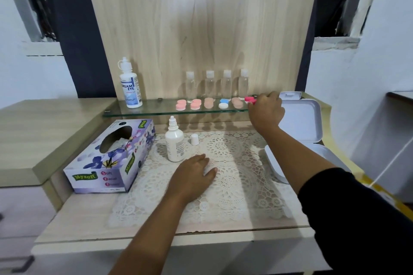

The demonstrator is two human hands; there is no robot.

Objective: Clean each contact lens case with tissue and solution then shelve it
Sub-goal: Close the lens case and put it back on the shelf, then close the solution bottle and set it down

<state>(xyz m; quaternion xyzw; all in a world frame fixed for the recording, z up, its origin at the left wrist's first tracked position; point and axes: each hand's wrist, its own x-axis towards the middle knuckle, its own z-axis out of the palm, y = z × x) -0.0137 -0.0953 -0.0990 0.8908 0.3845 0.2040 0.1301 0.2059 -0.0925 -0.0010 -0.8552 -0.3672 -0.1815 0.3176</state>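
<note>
Two bare hands are in view. The right hand [266,110], at the end of an outstretched arm in a black sleeve [357,219], has its fingers curled round a bright pink twin-cup contact lens case [250,99]. It pinches the case at the right end of a clear glass shelf [156,111]; whether the case rests on the glass cannot be told. The left hand [194,171] lies palm down, fingers straight and slightly spread, on a cream lace mat [234,185]. A pale patch under its fingertips is too blurred to identify.

Just left of the held case, more cases sit in a row on the shelf: a peach case [237,102], a blue-and-white case [223,103], a second peach case [209,102] and two salmon-pink cases [195,104] [181,105]. Behind them four clear plastic bottles with white caps [210,85] stand upright against a pale wooden back panel [201,29]. A tall white solution bottle labelled Dream Eye [130,87] stands at the shelf's left end.

On the mat, just beyond the left hand, a small white dropper bottle [174,144] stands upright and uncapped, its white cap [194,139] beside it to the right. A purple floral tissue box [107,163] lies left of the mat. A white plastic box with its lid open [299,118] sits at the right.
</note>
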